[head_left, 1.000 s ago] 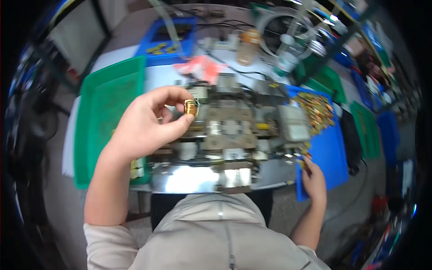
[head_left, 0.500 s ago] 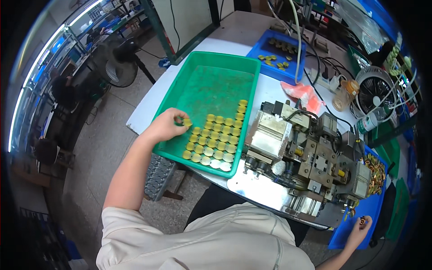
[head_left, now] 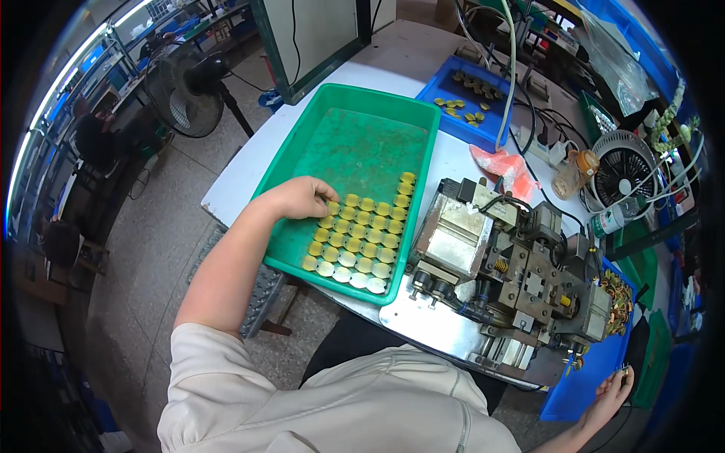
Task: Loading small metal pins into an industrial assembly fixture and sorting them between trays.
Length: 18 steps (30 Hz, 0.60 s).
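Observation:
My left hand (head_left: 304, 198) pinches a round yellow metal disc (head_left: 333, 207) between thumb and fingertips, at the left end of the top long row in the green tray (head_left: 362, 143). Beneath it, similar discs (head_left: 353, 244) lie flat in close rows over the tray's near part, and a short column runs up its right wall. At the far right, my right hand (head_left: 609, 394) has its fingers closed, with a small piece (head_left: 625, 368) showing at the fingertips, too small to name. That hand is over the edge of a blue tray (head_left: 563, 396), below the metal machine (head_left: 521, 279).
A second blue tray (head_left: 483, 121) with loose discs stands at the back. Beside it lie a pink cloth (head_left: 506, 172), a jar (head_left: 575, 174) and a small fan (head_left: 623, 170). Brass-coloured parts (head_left: 618, 302) fill a bin right of the machine. Cables hang above the table.
My left hand has moved right with its disc, up to the end of the row. My right hand has shifted slightly right, and the piece in its fingers has turned.

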Available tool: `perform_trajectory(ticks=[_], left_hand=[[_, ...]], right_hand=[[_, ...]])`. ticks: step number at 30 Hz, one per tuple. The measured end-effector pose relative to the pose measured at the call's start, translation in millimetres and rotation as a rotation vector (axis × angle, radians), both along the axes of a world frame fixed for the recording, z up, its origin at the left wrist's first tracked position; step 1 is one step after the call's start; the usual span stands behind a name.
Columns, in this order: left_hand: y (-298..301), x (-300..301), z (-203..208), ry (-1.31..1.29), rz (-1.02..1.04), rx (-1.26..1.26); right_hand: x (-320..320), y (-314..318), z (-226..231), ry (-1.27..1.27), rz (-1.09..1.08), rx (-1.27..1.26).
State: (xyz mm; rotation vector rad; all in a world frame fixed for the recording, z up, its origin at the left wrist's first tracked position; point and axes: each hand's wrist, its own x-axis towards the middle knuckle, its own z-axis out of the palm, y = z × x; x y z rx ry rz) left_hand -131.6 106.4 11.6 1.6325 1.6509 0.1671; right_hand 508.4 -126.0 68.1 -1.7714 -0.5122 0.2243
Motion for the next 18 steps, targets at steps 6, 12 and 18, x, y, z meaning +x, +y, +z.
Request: perform_trajectory(ticks=[6,12,18], left_hand=[[0,4,-6,-0.008,-0.024,0.045],[-1,3,-10,0.057,-0.018,0.128],[-19,8,-8,0.125,0.066,0.39]], right_hand=[[12,6,9,0.042,0.27,0.104],[-63,61,5,0.464,0.632,0.202],[-121,115,10,0.537,0.865,-0.034]])
